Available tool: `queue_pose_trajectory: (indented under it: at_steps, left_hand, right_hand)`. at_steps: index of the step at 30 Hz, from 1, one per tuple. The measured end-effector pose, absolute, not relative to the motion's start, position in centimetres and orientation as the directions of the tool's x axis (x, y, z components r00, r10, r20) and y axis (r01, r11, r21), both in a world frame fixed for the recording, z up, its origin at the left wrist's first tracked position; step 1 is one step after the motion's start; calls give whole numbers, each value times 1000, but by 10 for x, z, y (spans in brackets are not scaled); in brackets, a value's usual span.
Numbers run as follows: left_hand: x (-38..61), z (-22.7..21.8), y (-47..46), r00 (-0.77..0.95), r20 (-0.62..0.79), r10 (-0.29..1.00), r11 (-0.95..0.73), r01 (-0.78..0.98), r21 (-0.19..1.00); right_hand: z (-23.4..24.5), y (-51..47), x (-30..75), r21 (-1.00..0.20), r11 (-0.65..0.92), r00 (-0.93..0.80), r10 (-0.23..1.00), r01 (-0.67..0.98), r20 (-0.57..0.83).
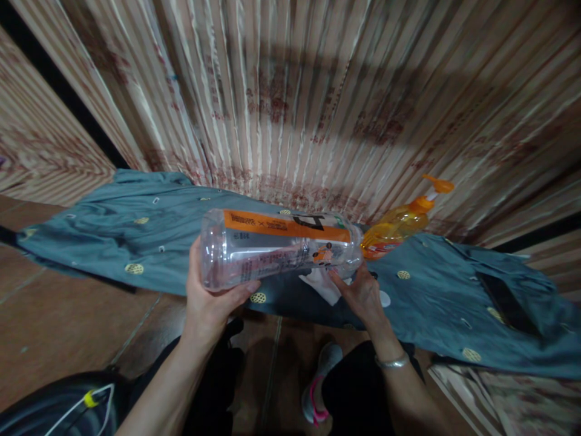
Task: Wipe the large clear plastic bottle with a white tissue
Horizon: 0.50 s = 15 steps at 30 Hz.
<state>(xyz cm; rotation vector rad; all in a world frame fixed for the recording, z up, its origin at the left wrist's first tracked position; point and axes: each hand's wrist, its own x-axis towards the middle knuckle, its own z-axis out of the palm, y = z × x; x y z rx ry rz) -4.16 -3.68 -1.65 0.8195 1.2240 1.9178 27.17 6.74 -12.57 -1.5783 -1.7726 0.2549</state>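
My left hand (206, 297) grips the base end of a large clear plastic bottle (276, 248) with an orange and grey label, held on its side above the floor. My right hand (361, 290) is at the bottle's neck end, fingers pinched against its underside near a white scrap (324, 284). An orange pump bottle (399, 224) lies tilted just beyond the clear bottle's neck. Both rest over a teal cloth (149, 230) with small gold dots, spread on the floor.
A striped pinkish curtain (295, 103) hangs behind the cloth. Brown floor tiles (59, 327) lie at left. My knees and a grey-pink shoe (320, 387) show at the bottom. A dark object with a white cable (86, 402) sits at lower left.
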Motion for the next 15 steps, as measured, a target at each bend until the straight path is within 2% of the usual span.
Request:
queue_pose_trajectory:
  at_steps: [15]
  left_hand:
    - [-42,-15,-37,-531,146,835,-306,-228,924]
  right_hand:
    - [-123,66,272,-593,227,10,929,773,370]
